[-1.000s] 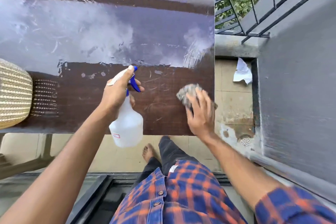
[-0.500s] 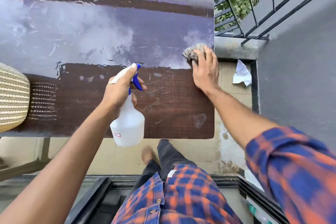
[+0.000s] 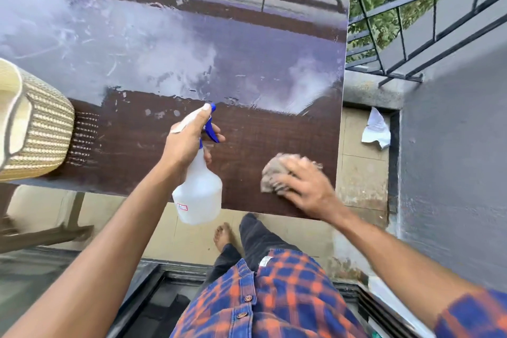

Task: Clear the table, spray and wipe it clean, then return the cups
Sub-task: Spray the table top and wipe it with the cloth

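The dark brown table [image 3: 142, 151] has a glossy top that mirrors the sky over its far half. My left hand [image 3: 186, 140] grips the neck of a translucent white spray bottle [image 3: 199, 195] with a blue trigger, held above the table's near edge. My right hand [image 3: 307, 186] presses a crumpled grey cloth [image 3: 274, 173] flat on the table near its front right corner; the hand is blurred with motion. No cups are in view.
A woven striped basket [image 3: 41, 129] stands on the table's left end. A crumpled white paper [image 3: 375, 129] lies on the tiled floor beyond the table's right edge. A grey wall [image 3: 452, 173] and black railing [image 3: 411, 22] close the right side. My bare foot [image 3: 223, 236] is under the table's edge.
My right hand with the cloth has swept from the table's far right edge back toward the front right corner. My left hand with the bottle has barely moved.
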A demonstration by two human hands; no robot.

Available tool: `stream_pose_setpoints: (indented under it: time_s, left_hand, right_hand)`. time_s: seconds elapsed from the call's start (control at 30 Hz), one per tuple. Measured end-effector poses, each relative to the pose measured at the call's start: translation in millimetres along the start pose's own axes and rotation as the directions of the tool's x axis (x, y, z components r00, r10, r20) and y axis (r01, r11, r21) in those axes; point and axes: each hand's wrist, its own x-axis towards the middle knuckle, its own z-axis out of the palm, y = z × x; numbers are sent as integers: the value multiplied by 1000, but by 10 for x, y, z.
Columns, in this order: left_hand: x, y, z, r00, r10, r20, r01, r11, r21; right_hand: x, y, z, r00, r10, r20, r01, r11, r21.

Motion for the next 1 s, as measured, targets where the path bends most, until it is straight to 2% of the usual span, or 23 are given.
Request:
stream_pose_setpoints:
  time_s: [0.07,0.17,0.27,0.33,0.37,0.43,0.47,0.5,0.57,0.67,0.73,0.8,0.9,0.93,1.0]
  left_hand:
    - [-5,-8,-31,1000,-8,-9,8,1000,3]
    - [-21,-10,-76,999,-2,-33,1,1000,-18]
    - [-65,-7,-114,998,-10,-63,8,999,-38]
    - [-96,1,-134,997,-8,-83,5,999,-41]
    - [-105,-1,-150,995,-6,-95,1,999,-46]
    - [-106,-2,-181,993,9,-120,-16,998,-54]
    - [-100,-5,-203,992,19,-128,-26,998,-53]
    - [-100,-17,-233,991,19,-132,-26,998,-48]
    - [-121,-31,-285,991,11,-130,-17,999,-52]
    - [-140,-65,-372,992,-1,-130,-5,999,-51]
    - [-142,-92,-426,991,-10,-137,4,999,-45]
    - [-154,-109,-474,987,-18,-159,10,999,-50]
    - [-218,-119,-540,981,-19,-194,5,997,-74]
    - [-239,-123,-569,978,-20,-207,3,996,-84]
    - [-272,-136,-628,973,-27,-229,4,995,-99]
  right_hand:
    - [230,427,-195,976,196,-91,-196,981,12]
    - [1000,892,-453,846,498,-189,-500,865,39]
    - [1875,850,-488,793,582,-178,-585,810,42]
    - [2230,495,-357,845,516,-140,-517,855,31]
    - [2295,254,-247,891,436,-127,-436,899,29]
    - [2138,-241,12,982,174,-72,-172,985,25]
    - [1937,-468,131,1000,10,-17,-9,999,47]
    - [1673,-646,215,990,-133,50,128,988,88]
    - [1097,-746,252,943,-299,144,274,947,171]
    - [559,-338,55,928,-338,157,315,937,153]
    - [590,105,-117,966,-238,101,229,969,91]
    - [912,508,-262,1000,7,2,-7,998,62]
    - [1737,716,-384,923,365,-121,-361,931,56]
    - [2042,660,-362,891,431,-141,-428,902,52]
    - [2550,370,-235,869,468,-158,-471,882,23]
